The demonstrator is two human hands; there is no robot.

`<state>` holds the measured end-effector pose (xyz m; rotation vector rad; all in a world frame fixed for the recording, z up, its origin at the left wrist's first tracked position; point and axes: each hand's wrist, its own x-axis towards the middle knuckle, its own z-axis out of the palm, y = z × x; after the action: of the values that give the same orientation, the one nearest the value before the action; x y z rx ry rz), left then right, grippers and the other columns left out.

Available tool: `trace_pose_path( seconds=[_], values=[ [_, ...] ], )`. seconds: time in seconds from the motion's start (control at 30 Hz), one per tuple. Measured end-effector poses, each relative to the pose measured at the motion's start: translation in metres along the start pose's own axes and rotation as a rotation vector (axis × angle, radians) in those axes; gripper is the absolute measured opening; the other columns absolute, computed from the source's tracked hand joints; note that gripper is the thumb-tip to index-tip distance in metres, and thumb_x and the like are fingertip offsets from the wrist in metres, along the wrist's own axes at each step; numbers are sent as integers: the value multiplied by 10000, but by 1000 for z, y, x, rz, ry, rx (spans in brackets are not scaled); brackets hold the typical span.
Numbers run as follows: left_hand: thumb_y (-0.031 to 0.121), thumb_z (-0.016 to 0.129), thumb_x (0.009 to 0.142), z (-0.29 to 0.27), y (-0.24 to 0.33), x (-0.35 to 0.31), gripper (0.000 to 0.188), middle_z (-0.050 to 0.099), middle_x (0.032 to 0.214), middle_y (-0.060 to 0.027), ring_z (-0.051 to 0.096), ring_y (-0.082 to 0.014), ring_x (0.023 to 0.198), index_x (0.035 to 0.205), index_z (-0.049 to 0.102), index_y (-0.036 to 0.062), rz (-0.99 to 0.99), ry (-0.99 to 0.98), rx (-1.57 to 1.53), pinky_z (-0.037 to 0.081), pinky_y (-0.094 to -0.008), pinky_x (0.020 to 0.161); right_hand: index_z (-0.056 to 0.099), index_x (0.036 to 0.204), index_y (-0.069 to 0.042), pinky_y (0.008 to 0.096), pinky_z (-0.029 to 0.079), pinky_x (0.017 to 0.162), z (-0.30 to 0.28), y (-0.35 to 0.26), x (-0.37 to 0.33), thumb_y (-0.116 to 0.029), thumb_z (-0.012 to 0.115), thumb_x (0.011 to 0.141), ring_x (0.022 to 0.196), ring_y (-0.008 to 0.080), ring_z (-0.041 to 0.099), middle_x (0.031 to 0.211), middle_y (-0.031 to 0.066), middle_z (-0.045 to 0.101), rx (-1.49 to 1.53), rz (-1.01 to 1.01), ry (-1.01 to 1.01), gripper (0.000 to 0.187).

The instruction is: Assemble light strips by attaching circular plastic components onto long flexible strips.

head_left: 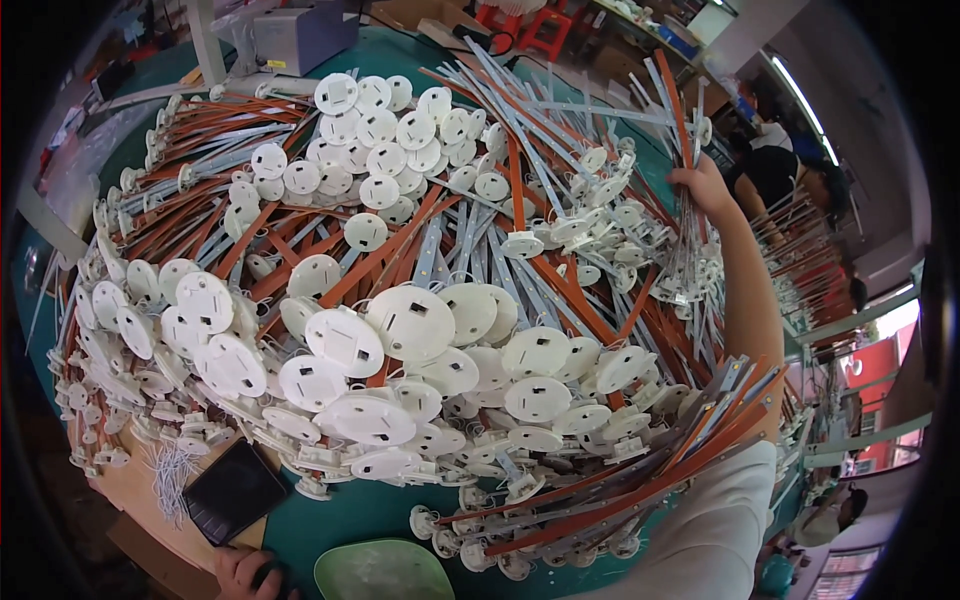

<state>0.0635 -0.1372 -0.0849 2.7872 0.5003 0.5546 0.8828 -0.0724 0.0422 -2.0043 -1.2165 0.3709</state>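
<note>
A big heap of LED strips, grey and orange-brown, with white round discs wired to their ends, covers most of the table. At the far right, my right hand is closed around a bunch of these LED strips, my arm stretched out along the heap's right side. Down at the lower edge, my left hand shows only in part, its fingers curled by a small dark thing that I cannot make out. Near my right sleeve, another bundle of LED strips lies across the table's front.
A black tablet-like device and a tangle of thin white wires lie on a brown board at the near left. A pale green rounded seat or stool top sits at the front edge. A grey box-shaped machine stands behind; other people are at the right.
</note>
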Motion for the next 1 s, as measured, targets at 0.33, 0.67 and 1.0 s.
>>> trace_pose_path(
  seconds=[0.33,0.67,1.0],
  values=[
    [304,689,535,0,-3,-1,451,543,966,-183,489,-335,757,860,540,30,-1,-19,0,364,-451,635,656,914,-21,286,424,658,-9,-10,-5,-93,705,728,685,125,549,746,16,595,-10,117,-44,206],
    [313,688,525,0,-5,-7,465,531,983,-185,486,-342,774,860,539,27,-2,-31,18,370,-457,639,488,1312,4,279,474,808,23,-32,-26,-281,736,828,915,135,594,1069,53,624,56,342,-302,614],
    [302,678,528,1,-3,-6,465,513,993,-208,469,-352,782,862,530,15,-8,-31,17,365,-457,623,490,1325,-7,309,473,864,23,10,-4,-342,762,779,997,172,590,1175,114,598,57,330,-317,695]
  ],
)
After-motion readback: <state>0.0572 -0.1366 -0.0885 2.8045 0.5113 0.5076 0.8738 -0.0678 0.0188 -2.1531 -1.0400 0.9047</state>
